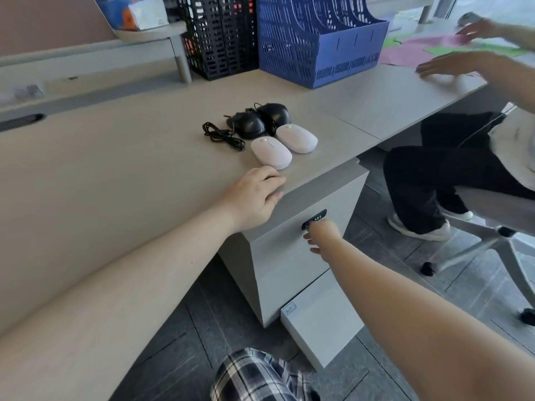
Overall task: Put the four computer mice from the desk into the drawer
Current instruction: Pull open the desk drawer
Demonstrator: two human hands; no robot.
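Two white mice [271, 153] [297, 138] lie side by side near the desk's front right corner. Behind them sit two black wired mice [249, 125] [274, 113] with a coiled black cable [221, 136] to their left. My left hand [254, 196] rests flat on the desk edge just in front of the nearer white mouse, holding nothing. My right hand [322, 236] is at the front of the top drawer [285, 250] of the grey cabinet under the desk, fingers by the dark lock panel [315, 217]. That drawer looks closed. The bottom drawer [321, 319] stands out a little.
Black [220, 36] and blue [315, 39] file racks stand at the back of the desk [115, 169]. Another person sits at the right on a wheeled chair [498, 227], hands over coloured paper [434, 44]. My plaid-clad knee [257, 377] is below.
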